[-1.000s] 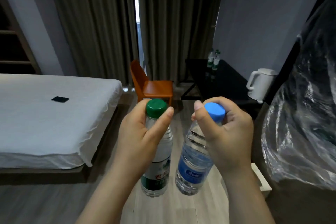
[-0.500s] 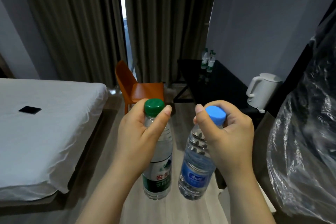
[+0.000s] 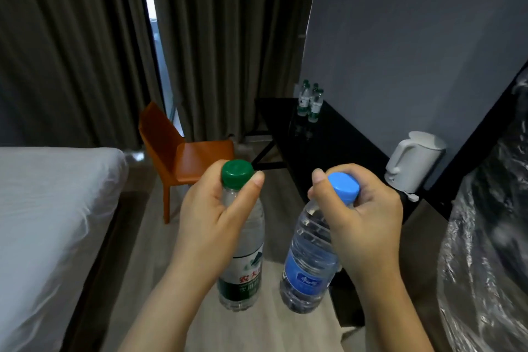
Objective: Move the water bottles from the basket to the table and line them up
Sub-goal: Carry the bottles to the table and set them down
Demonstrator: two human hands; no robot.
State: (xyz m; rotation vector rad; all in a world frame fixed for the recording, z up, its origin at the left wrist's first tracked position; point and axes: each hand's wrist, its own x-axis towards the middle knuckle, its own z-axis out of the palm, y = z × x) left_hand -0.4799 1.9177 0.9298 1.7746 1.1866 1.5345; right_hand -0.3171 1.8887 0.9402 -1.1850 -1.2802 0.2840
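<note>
My left hand (image 3: pixel 210 218) grips the neck of a green-capped water bottle (image 3: pixel 243 271) with a green and white label, held upright over the floor. My right hand (image 3: pixel 361 226) grips the neck of a blue-capped water bottle (image 3: pixel 308 268) with a blue label, tilted slightly. Both bottles hang in the air at chest height, side by side. Ahead on the right stands the black table (image 3: pixel 337 146), with three green-capped bottles (image 3: pixel 310 101) grouped at its far end. No basket is in view.
A white kettle (image 3: pixel 411 163) sits on the near end of the table. An orange chair (image 3: pixel 183 154) stands between the white bed (image 3: pixel 48 226) on the left and the table. Crinkled clear plastic (image 3: pixel 485 251) covers something dark at the right. Dark curtains hang behind.
The view has swung right and moved toward the table: the bed and its dark phone slid left, the table and kettle look nearer. Both hands keep the same hold on their bottles.
</note>
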